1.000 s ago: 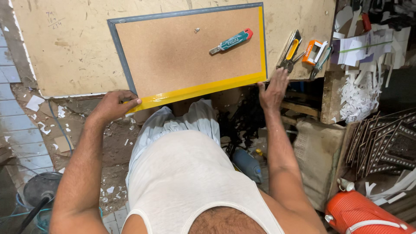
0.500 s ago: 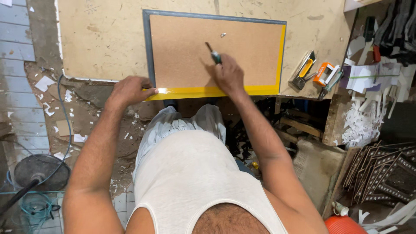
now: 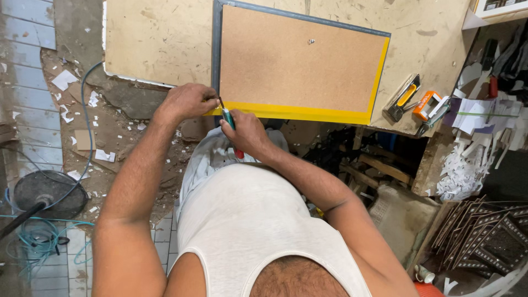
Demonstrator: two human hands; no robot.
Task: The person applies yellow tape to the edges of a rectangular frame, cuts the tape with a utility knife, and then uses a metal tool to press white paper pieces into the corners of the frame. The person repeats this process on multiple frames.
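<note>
A brown backing board (image 3: 297, 60) lies face down on the worn workbench (image 3: 159, 41), with grey tape on its far and left edges and yellow tape (image 3: 308, 113) on its near and right edges. My right hand (image 3: 245, 132) grips a green and red utility knife (image 3: 230, 124), blade up at the board's near left corner. My left hand (image 3: 187, 102) pinches that corner beside the blade.
A staple gun (image 3: 403, 99) and orange hand tools (image 3: 430, 105) lie on the bench's right end. Paper scraps (image 3: 465, 165) and stacked picture frames (image 3: 484, 236) fill the right side. A fan base (image 3: 47, 192) and cables sit on the littered floor at left.
My right hand picked the knife off the board and brought it down to the near left corner. My left hand shifted right along the edge to the same corner.
</note>
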